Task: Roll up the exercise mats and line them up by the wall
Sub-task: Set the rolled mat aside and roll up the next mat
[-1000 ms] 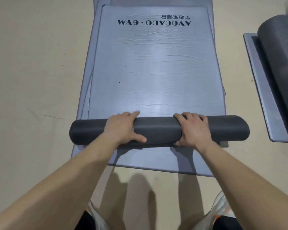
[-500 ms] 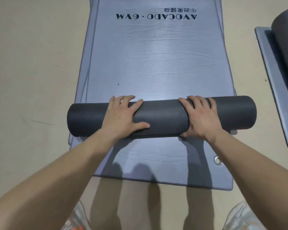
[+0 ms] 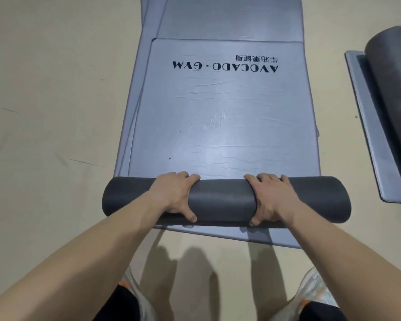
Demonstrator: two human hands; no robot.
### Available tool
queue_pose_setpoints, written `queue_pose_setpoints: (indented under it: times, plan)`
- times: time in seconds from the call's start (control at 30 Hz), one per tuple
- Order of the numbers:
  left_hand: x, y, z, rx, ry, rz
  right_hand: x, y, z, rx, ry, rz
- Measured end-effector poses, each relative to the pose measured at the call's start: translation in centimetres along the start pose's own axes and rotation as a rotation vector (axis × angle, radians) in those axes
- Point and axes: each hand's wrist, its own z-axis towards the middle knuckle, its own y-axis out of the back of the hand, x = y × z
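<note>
Gripping the dark grey roll (image 3: pixel 222 201) of a half-rolled blue-grey foam exercise mat (image 3: pixel 225 126) in the lower middle of the frame, the left hand (image 3: pixel 175 196) and right hand (image 3: pixel 272 201) curl their fingers over its far side, fingertips partly hidden, thumbs on the near side. The flat part, printed AVOCADO · GYM, lies on further grey mats (image 3: pixel 229 19) whose number is hard to tell. At the right edge another dark rolled mat (image 3: pixel 394 77), cut off, rests on a flat grey mat (image 3: pixel 377 144).

The roll (image 3: pixel 225 201) is dark grey, the mat (image 3: pixel 229 126) blue-grey with black lettering (image 3: pixel 225 67).
</note>
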Motion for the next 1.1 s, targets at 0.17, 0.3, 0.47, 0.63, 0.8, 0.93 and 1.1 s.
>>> queue_pose_setpoints:
  times: [0.17, 0.3, 0.47, 0.63, 0.8, 0.93, 1.1]
  plan:
    - [0.9, 2.2, 1.8, 0.177, 0.011, -0.123, 2.2, -2.7, -1.3, -0.206, -0.088, 0.037]
    - [0.6, 0.9, 0.2, -0.116, 0.083, -0.087, 0.6, 0.2, 1.1, -0.09, -0.037, 0.118]
    - [-0.6, -1.5, -0.6, -0.319, 0.141, 0.052, -0.3, 4.4, 3.4, 0.056, 0.014, 0.16]
    - [2.0, 2.9, 3.0, -0.21, 0.033, -0.038, 0.3, 0.5, 1.9, -0.382, -0.032, -0.032]
    - [2.9, 1.7, 3.2, -0.442, 0.082, -0.039, -0.8, 2.4, 5.2, -0.355, -0.036, -0.04]
    - [2.6, -1.6, 3.3, -0.629, 0.117, 0.094, -2.0, 5.4, 8.0, -0.169, 0.03, -0.016]
    - [3.3, 1.8, 5.3, -0.505, 0.131, 0.136, -2.5, 7.7, 9.3, -0.04, 0.044, 0.081]
